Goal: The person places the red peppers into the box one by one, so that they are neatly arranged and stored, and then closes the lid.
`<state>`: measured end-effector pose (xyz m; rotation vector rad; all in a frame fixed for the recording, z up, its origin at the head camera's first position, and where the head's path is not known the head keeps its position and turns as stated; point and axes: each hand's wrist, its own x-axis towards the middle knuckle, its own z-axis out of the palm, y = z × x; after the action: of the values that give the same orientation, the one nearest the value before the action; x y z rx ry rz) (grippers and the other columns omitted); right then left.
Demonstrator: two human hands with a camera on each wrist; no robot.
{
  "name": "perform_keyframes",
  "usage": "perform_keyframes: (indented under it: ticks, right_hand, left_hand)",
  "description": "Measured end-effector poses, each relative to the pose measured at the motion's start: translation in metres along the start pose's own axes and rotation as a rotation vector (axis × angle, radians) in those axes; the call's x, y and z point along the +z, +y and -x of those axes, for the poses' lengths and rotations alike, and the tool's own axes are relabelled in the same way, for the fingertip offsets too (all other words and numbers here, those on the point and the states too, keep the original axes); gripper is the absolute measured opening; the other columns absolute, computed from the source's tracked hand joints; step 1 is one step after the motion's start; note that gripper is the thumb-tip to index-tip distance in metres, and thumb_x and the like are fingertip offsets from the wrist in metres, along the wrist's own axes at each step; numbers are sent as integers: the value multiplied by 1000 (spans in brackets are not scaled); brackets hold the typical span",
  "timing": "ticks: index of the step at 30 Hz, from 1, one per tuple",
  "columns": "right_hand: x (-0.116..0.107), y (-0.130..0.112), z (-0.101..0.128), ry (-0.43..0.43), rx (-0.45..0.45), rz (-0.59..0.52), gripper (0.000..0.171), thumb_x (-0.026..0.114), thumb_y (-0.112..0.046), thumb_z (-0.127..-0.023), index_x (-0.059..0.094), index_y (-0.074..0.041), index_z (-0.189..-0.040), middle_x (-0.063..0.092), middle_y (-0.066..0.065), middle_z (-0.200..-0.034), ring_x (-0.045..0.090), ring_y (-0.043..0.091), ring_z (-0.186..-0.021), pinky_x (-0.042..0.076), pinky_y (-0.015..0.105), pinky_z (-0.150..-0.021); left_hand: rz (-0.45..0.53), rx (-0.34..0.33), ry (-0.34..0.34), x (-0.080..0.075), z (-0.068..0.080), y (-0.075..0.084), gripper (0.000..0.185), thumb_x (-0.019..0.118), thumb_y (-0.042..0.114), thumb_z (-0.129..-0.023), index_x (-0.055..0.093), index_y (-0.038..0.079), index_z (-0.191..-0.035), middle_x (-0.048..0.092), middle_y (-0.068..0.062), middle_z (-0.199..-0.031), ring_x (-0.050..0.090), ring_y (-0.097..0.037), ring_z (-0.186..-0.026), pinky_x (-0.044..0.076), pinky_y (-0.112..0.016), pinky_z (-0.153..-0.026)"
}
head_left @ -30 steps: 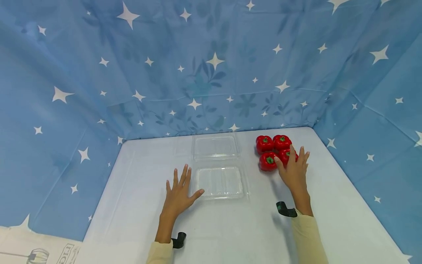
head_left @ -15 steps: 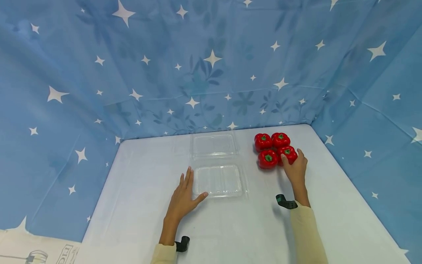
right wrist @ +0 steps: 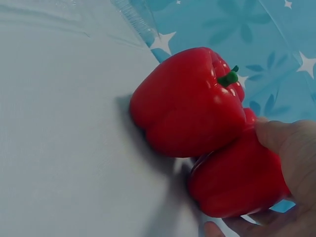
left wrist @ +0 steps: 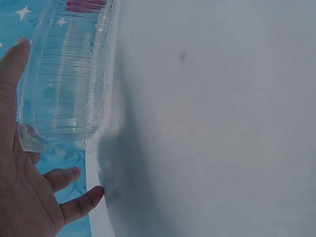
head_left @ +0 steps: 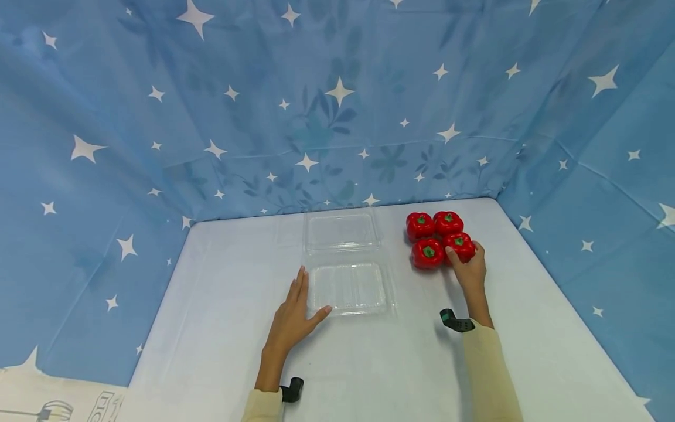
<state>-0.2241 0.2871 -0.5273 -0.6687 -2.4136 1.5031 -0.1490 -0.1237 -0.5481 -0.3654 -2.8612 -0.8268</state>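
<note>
My right hand (head_left: 470, 272) grips the front right red bell pepper (head_left: 460, 246), thumb on its left side and fingers round its right. In the right wrist view this bell pepper (right wrist: 239, 177) rests against its neighbour (right wrist: 190, 106), which has a green stem. A clear plastic clamshell container (head_left: 347, 287) lies open mid-table, its lid (head_left: 341, 232) folded back. Beside the container's left front corner is my left hand (head_left: 290, 323), fingers straight and thumb spread along the front edge. In the left wrist view the hand (left wrist: 24, 192) lies against the container's wall (left wrist: 64, 94).
More red bell peppers, one at the front left (head_left: 428, 254), one at the back left (head_left: 420, 226) and one at the back right (head_left: 448, 223), cluster tightly round the held one. A blue star-print curtain (head_left: 263, 117) stands behind the white table (head_left: 227, 281).
My right hand has come down from above the peppers and closed round the front right one. The left hand has shifted right, up to the container's corner, its fingers drawn closer together.
</note>
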Motion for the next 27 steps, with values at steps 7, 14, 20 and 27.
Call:
perform_keyframes:
  ticks: [7,14,20,27]
  right_hand:
    - [6,29,-15,46,3,2,95,52,-65,-76,13,-11,-143,24,14,-145,23,31,-132,32,50,-101]
    - [13,66,-41,117,46,-15,100,52,-73,-69,17,-16,-144,28,6,-144,30,24,-129,36,45,-100]
    - [11,60,-30,137,98,-17,100,52,-72,-68,21,-13,-143,32,7,-142,35,25,-123,40,42,-97]
    - [6,23,3,123,144,-100,101,57,-68,-69,18,-10,-141,28,13,-143,30,27,-128,35,43,-101]
  left_hand:
    - [30,-8,-9,1,0,0,98,46,71,-75,7,15,-146,3,3,-152,31,-25,-130,44,-50,-88]
    - [82,-35,-33,1,-4,1,99,48,71,-74,4,19,-146,0,7,-152,51,-30,-113,49,-48,-80]
    - [132,-54,-55,1,-1,1,100,52,68,-74,1,21,-146,-3,9,-152,33,-25,-128,42,-50,-92]
    - [165,-42,-56,0,0,-2,101,53,67,-74,1,19,-146,-3,8,-152,26,-20,-132,38,-46,-97]
